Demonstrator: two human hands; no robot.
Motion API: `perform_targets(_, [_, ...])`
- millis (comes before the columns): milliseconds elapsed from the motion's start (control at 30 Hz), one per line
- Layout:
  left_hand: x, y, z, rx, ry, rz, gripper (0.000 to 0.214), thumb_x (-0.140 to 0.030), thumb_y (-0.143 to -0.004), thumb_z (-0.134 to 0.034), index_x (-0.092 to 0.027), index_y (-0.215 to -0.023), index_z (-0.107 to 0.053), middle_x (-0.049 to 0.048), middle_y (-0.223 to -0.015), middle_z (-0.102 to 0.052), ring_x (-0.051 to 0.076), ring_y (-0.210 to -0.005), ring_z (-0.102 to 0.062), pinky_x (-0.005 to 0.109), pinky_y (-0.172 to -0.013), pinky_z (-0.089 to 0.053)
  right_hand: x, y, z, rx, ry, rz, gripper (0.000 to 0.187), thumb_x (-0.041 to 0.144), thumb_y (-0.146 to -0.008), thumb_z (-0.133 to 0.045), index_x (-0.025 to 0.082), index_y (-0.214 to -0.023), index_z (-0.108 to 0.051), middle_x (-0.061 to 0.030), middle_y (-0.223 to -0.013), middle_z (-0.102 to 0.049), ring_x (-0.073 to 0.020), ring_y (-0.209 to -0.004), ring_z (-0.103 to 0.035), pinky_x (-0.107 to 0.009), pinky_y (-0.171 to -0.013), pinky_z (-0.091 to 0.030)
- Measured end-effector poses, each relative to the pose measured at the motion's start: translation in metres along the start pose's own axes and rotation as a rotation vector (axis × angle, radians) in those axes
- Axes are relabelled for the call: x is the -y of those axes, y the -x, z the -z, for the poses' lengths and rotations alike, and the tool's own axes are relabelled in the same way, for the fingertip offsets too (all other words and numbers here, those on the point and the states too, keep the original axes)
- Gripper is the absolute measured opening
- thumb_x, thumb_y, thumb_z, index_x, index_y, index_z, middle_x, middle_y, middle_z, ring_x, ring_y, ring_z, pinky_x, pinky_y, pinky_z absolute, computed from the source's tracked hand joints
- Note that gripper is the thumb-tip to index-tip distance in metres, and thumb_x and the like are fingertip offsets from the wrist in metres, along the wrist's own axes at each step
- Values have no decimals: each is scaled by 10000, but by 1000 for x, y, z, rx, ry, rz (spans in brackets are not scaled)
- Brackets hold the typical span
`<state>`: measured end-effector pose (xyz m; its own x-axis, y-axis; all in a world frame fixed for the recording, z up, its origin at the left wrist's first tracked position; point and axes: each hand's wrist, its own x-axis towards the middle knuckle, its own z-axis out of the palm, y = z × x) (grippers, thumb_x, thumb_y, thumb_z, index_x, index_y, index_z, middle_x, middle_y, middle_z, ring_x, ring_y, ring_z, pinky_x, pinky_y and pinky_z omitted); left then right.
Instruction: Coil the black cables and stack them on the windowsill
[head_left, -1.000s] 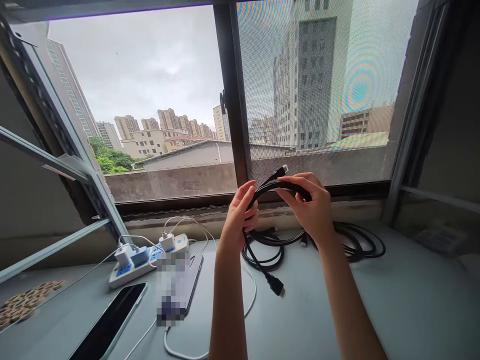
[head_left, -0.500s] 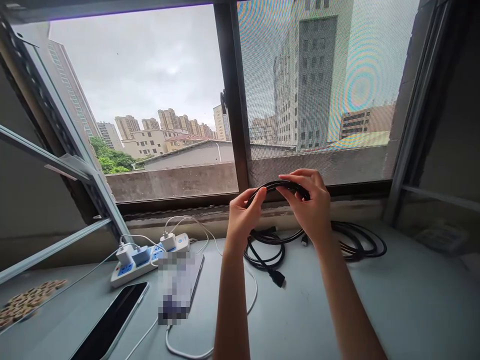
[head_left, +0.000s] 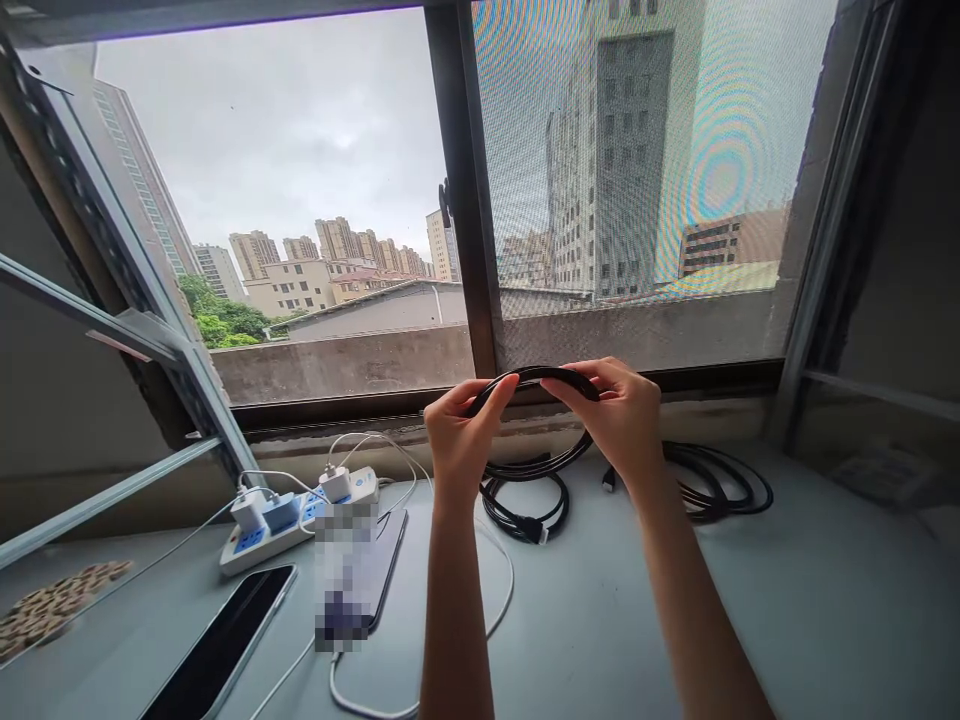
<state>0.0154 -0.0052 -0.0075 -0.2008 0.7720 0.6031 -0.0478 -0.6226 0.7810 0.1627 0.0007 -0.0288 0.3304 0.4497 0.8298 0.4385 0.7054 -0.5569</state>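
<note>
A coiled black cable [head_left: 551,374] is held up in a loop between both hands, above the desk. My left hand [head_left: 461,430] pinches the coil's left side, thumb on the near face. On its right side, my right hand [head_left: 619,415] is closed around the strands, thumb underneath. The bottom of the loop hangs near a second black coil [head_left: 517,525] on the desk. A black connector with a metal tip [head_left: 534,530] shows at that lower coil; whether it belongs to the held cable I cannot tell. Right of my wrist lies another coiled black cable [head_left: 724,480].
A power strip [head_left: 262,543] with white plugs stands at the left. In front lie a black-screened phone [head_left: 225,640] and a partly blurred device [head_left: 386,570] with a white cord. A brown woven mat [head_left: 56,605] is far left. The window [head_left: 480,330] rises behind the desk.
My left hand has shifted left and slightly down. The right fingers, lifted before, have closed on the coil. The connector below has moved up and left.
</note>
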Motion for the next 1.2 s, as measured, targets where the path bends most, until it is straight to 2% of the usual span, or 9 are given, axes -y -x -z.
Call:
perform_targets(167, [-4, 0, 3, -6, -1, 41, 267, -397, -592, -815, -160, -599, -693, -76, -403, -356, 30, -379, -264, 201, -360, -189, 3, 0, 3, 49, 16, -37, 391, 580, -669, -721, 193, -728, -725, -32, -692, -654, -143, -589, -585, -260, -520, -437])
perform_targets(333, [-3, 1, 1, 71, -18, 67, 290, -409, -578, -820, -151, -589, -689, -73, -407, -357, 22, -381, -248, 199, -368, -153, -3, -2, 7, 230, 56, 58, 356, 565, -758, -651, 217, -803, -714, -38, -786, -681, -174, -739, -607, -284, -649, -463])
perform_targets(500, [2, 1, -1, 195, -1, 103, 309, -433, -599, -808, -146, -644, -702, -69, -436, -358, 23, -394, -258, 189, -372, -153, -4, -2, 10, 369, 48, 47, 354, 543, -815, -593, 209, -734, -676, 27, -607, -604, -115, -556, -513, -240, -545, -373])
perform_targets(633, [4, 1, -3, 232, 37, 135, 307, -432, -617, -798, -148, -680, -697, -75, -436, -354, 18, -392, -251, 172, -364, -159, 0, -1, 12, 323, 106, 32, 369, 559, -808, -593, 209, -722, -671, 39, -573, -579, -106, -525, -471, -242, -542, -328])
perform_targets(733, [4, 1, -3, 198, 60, 125, 291, -400, -601, -813, -156, -715, -702, -75, -446, -386, 15, -383, -266, 166, -355, -174, 1, -1, 11, 265, 67, 12, 346, 538, -811, -596, 208, -748, -679, 31, -590, -590, -112, -542, -475, -239, -540, -331])
perform_targets(833, [4, -1, -2, 149, 61, 119, 292, -397, -594, -818, -161, -712, -692, -77, -452, -412, 13, -366, -281, 167, -348, -201, 1, -1, 9, 133, 1, -32, 318, 498, -806, -613, 195, -724, -662, 45, -536, -516, -100, -511, -424, -231, -513, -320])
perform_targets(1000, [5, -2, -1, 164, 83, 114, 415, -561, -664, -731, -158, -641, -632, -83, -384, -350, 61, -379, -446, 177, -420, -356, 2, -3, 7, -68, -115, -125, 344, 492, -797, -615, 180, -653, -599, 59, -500, -400, -86, -481, -344, -223, -459, -276])
perform_targets(1100, [6, 0, -5, 126, 92, 103, 497, -622, -682, -683, -177, -562, -496, -86, -373, -335, 57, -334, -416, 181, -377, -320, 2, -3, 4, -59, -136, -178, 371, 529, -796, -600, 175, -685, -612, 48, -517, -456, -86, -475, -374, -224, -462, -299])
perform_targets(1200, [6, 1, -7, 15, 110, 98, 535, -625, -694, -670, -186, -539, -405, -102, -373, -269, 21, -293, -237, 191, -311, -150, -3, -2, -1, 46, -163, -241, 401, 567, -786, -595, 172, -822, -652, 9, -625, -593, -103, -518, -483, -231, -502, -370])
